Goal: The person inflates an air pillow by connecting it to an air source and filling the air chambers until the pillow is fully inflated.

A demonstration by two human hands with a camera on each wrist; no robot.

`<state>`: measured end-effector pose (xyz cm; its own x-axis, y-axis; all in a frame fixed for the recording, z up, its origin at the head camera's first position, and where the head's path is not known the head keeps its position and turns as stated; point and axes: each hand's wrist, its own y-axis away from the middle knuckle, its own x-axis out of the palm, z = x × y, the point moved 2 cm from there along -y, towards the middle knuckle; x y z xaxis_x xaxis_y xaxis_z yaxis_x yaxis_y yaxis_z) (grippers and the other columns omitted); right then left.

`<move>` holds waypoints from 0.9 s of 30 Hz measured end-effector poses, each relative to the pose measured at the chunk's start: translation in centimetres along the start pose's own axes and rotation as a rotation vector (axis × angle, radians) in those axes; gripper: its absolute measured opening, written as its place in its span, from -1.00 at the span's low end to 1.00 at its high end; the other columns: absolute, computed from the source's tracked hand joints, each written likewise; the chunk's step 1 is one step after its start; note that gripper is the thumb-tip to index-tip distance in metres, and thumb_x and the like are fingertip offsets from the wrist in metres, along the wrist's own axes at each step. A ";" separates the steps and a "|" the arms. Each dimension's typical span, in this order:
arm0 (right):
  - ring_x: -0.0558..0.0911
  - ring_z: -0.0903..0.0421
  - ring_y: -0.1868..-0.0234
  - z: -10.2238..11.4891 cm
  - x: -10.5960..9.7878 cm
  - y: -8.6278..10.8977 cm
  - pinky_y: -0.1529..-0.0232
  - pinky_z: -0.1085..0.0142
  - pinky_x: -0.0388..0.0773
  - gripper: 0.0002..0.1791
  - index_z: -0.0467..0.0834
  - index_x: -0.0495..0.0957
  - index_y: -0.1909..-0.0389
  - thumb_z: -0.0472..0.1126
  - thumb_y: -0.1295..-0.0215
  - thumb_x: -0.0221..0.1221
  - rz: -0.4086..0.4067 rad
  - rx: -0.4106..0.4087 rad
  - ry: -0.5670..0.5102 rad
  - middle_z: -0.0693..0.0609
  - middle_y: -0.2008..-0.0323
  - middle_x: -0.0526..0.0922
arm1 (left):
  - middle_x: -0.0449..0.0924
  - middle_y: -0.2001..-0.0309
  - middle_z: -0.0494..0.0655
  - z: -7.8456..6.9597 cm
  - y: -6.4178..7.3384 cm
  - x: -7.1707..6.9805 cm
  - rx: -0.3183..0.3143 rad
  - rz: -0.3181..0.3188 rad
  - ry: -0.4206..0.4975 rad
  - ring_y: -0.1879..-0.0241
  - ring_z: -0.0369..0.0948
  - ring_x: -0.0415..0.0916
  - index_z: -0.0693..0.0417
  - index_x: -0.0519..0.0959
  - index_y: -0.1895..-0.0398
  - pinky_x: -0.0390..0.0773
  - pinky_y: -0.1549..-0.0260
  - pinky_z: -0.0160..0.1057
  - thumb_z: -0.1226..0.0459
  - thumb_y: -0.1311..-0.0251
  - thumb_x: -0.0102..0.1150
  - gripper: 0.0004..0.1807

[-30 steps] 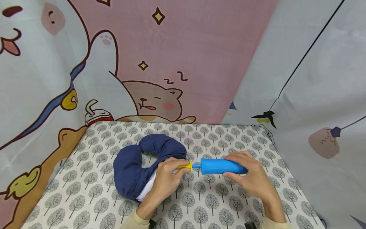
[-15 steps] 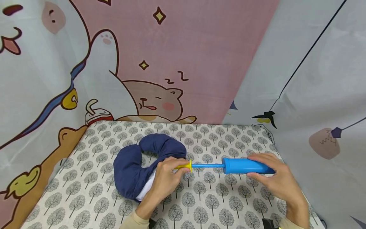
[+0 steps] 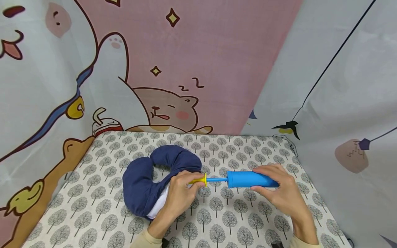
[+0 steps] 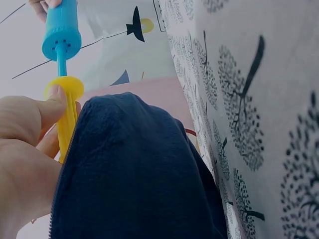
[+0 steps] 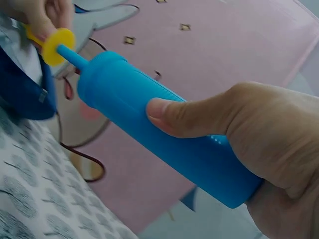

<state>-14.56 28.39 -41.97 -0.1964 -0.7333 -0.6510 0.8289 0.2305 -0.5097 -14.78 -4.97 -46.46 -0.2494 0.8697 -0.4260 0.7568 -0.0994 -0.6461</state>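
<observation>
A blue hand air pump [image 3: 248, 179] with a yellow flanged end piece [image 4: 72, 102] is held level over the table in the head view. My left hand [image 3: 181, 189] pinches the yellow end between thumb and fingers, close beside a navy U-shaped neck pillow [image 3: 139, 187]. The right hand [image 3: 283, 193] grips the pump's barrel, its thumb lying along the side in the right wrist view. A short length of the blue rod [image 5: 72, 57] shows between barrel and yellow flange. The pillow's zipper edge and a white inner part [image 3: 159, 203] face my left wrist, which partly covers them.
A tree-print cloth [image 3: 217, 224] covers the table. Cartoon-printed curtains [image 3: 217, 69] hang behind it and along both sides, with the right one [image 3: 356, 103] near the table's edge.
The right hand drew the barrel rightward, baring more rod, then brought it partway back left. My left hand and the neck pillow have stayed almost still.
</observation>
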 end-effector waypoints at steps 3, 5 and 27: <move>0.56 0.37 -0.22 0.6 1.2 -0.3 -0.31 0.60 0.41 -0.27 -0.02 0.84 -0.20 -0.36 0.10 0.79 0.004 -0.036 0.005 0.02 -0.14 0.88 | 0.96 0.10 -0.07 -0.1 0.0 -0.1 -0.008 0.003 -0.004 0.21 -0.17 0.82 0.08 0.92 0.08 0.66 0.33 -0.38 0.31 -0.07 0.73 -0.69; 0.55 0.37 -0.22 1.0 1.9 -0.4 -0.32 0.58 0.42 -0.26 -0.03 0.83 -0.20 -0.36 0.11 0.78 0.006 -0.040 0.020 0.04 -0.15 0.87 | 0.96 0.10 -0.07 -0.1 0.1 -0.1 -0.011 0.004 -0.005 0.21 -0.18 0.82 0.08 0.92 0.08 0.66 0.34 -0.38 0.31 -0.07 0.73 -0.69; 0.60 0.40 -0.21 0.5 1.1 -0.2 -0.28 0.60 0.44 -0.32 0.07 0.83 -0.20 -0.22 0.01 0.79 0.059 -0.037 0.064 0.12 -0.15 0.85 | 0.96 0.09 -0.01 -0.2 -0.1 0.1 0.050 0.020 0.016 0.16 -0.12 0.88 0.10 0.92 0.11 0.85 0.12 -0.23 0.29 -0.05 0.74 -0.70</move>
<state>-14.66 27.20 -42.33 -0.1820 -0.6753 -0.7147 0.8203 0.2965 -0.4891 -14.75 -4.81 -46.34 -0.2245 0.8746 -0.4298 0.7301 -0.1412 -0.6686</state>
